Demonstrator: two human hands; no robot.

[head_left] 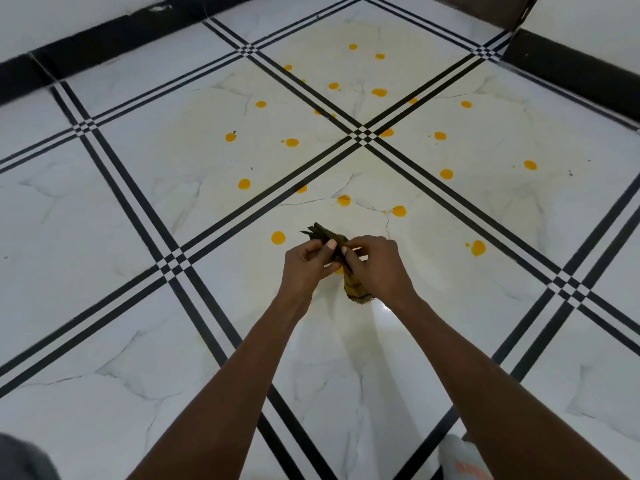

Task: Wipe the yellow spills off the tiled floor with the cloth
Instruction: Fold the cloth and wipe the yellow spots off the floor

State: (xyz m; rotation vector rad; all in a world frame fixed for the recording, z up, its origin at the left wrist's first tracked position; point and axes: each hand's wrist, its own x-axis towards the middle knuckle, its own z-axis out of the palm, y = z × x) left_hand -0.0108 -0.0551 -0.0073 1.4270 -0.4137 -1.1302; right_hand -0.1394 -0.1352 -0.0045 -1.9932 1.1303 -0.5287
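Dark olive cloth (337, 258), crumpled and yellow-stained, pinched between left hand (308, 261) and right hand (377, 268), held above the tiled floor (104, 220) near its middle. Apparently refolding for a clean face; next, pressing down onto the closest yellow spills (278, 238). Many drops untouched toward the far corner.

Bunched dark cloth (332, 252) above yellow spills (278, 238)
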